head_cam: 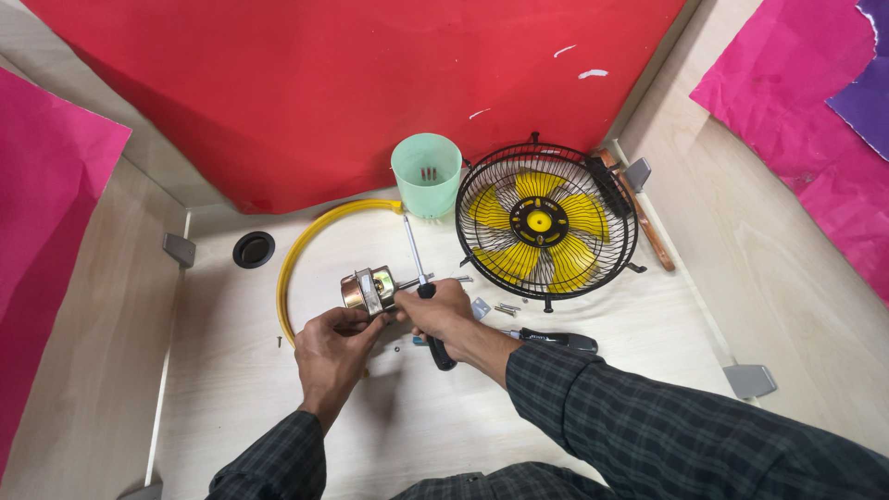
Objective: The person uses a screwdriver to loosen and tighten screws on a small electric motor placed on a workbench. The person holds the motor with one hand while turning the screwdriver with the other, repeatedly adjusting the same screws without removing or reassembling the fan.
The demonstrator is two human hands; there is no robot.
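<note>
My left hand (331, 347) holds a small brass-coloured fan motor (368, 289) above the wooden desk. My right hand (443, 313) grips a screwdriver by its black handle (435, 344), and the metal shaft (412, 243) points up and away past the motor. A second screwdriver with a black handle (556, 341) lies on the desk just right of my right wrist. A few loose screws (505, 308) and a small metal bracket (480, 307) lie beside my right hand.
A black wire fan cage with yellow blades (544, 222) lies to the right. Behind the motor stand a pale green cup (426, 171) and a yellow ring (306, 250). A black round cable hole (253, 249) is at left. Red and pink paper covers the walls.
</note>
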